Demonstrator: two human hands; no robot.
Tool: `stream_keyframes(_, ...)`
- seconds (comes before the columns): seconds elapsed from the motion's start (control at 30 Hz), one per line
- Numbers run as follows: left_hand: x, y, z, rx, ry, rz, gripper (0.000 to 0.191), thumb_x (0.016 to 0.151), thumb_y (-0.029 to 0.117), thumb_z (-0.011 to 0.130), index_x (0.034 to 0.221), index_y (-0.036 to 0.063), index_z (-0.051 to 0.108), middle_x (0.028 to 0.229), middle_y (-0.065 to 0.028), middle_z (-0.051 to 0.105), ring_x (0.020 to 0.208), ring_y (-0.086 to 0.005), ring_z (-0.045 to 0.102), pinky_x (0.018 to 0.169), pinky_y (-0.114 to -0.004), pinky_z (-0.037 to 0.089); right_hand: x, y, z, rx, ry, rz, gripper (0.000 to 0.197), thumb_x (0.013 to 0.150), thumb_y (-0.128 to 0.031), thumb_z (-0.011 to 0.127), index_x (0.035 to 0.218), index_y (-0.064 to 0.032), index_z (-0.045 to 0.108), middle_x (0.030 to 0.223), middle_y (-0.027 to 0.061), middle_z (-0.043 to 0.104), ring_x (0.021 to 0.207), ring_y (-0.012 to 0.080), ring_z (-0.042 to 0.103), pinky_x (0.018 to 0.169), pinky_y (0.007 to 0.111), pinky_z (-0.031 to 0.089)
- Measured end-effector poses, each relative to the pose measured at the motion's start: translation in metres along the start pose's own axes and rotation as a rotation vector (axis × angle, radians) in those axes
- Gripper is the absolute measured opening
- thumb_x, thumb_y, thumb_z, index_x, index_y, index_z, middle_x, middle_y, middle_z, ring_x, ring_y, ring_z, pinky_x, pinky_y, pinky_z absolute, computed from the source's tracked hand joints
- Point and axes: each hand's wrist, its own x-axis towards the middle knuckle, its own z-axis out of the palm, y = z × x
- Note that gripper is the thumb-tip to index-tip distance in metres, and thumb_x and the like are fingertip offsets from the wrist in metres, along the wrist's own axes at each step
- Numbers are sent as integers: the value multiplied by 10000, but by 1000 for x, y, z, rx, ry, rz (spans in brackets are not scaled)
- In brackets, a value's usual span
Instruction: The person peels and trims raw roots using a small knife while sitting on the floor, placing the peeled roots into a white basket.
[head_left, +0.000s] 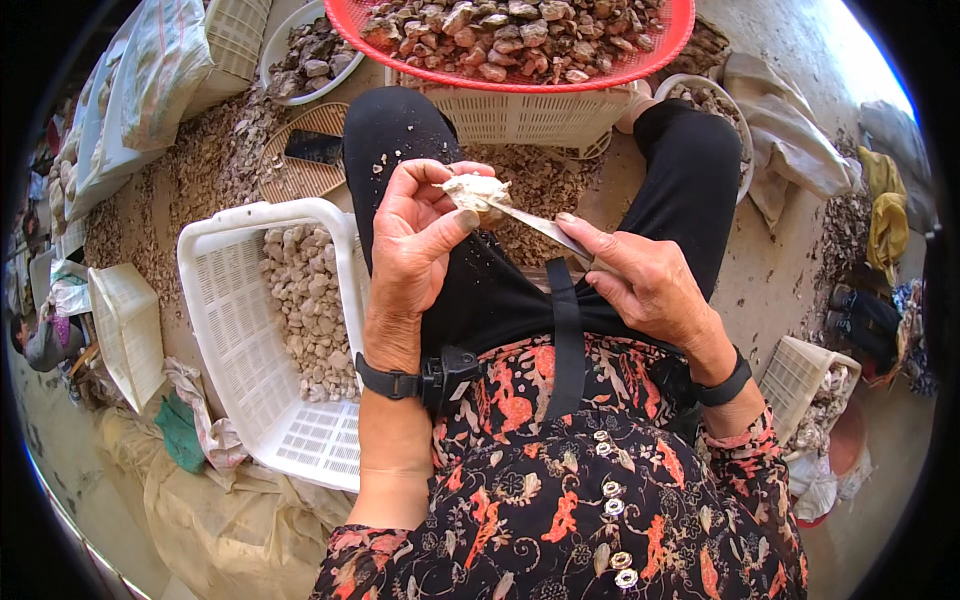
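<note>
Between the thumb and fingers of my left hand (418, 232) is a pale, lumpy root-like piece (477, 193), whitish on top with a browner underside. My right hand (645, 277) grips a small knife (551, 229) by its handle, which the fingers mostly hide. The blade points up and left, and its tip meets the piece. Both hands are above my lap, between my knees. Small pale crumbs lie on the dark trousers (405, 142). To the left of my left arm, a white plastic basket (225, 315) holds many pale peeled lumps (311, 300).
A red mesh basket (510, 82) heaped with brown unpeeled lumps rests on a cream crate (517, 116) ahead. Peelings (544, 180) litter the floor. A phone (313, 147) lies on a woven tray (289, 176). At far left, a person (52, 341) is near crates; sacks (780, 127) lie right.
</note>
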Motion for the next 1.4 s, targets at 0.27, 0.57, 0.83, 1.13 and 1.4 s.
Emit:
stream_keyframes(0.27,-2,-4,-3,27,-14,-2,341,850,7,690,1088,51,450,1285,-252,524,1134,-276,585,1003,-376,476,0,6,5,-96,166,-57,628,818,-123,674,1408,-210,477,727,66,586,655,258,613,560,362,482)
stream_keyframes(0.57,-3,-10,1,214,86,84,393,821,-66,700,1120,13,457,1168,-126,569,1090,-190,585,992,-312,468,-9,-4,-2,-155,60,37,629,822,-144,676,1412,-217,468,722,68,597,646,264,617,555,373,486)
stream_keyframes(0.83,-1,-11,7,389,117,122,358,825,-103,665,1110,7,477,1106,-88,569,1050,-162,597,968,-293,477,-10,-17,3,-71,61,123,555,868,-131,621,1398,-204,475,793,110,646,723,312,645,603,407,506)
stream_keyframes(1.13,-2,-13,6,278,119,143,394,817,-74,700,1138,11,488,1112,-90,585,1039,-158,603,941,-282,487,-3,-26,-5,389,53,264,502,892,-43,560,1384,-110,487,1217,222,609,1020,380,633,853,382,519)
stream_keyframes(1.4,0,-8,7,143,92,88,559,844,72,731,1324,-10,457,1229,-113,580,1058,-177,597,909,-286,493,6,-28,0,353,102,209,508,897,-57,559,1396,-96,468,1269,221,580,1067,393,612,880,370,511)
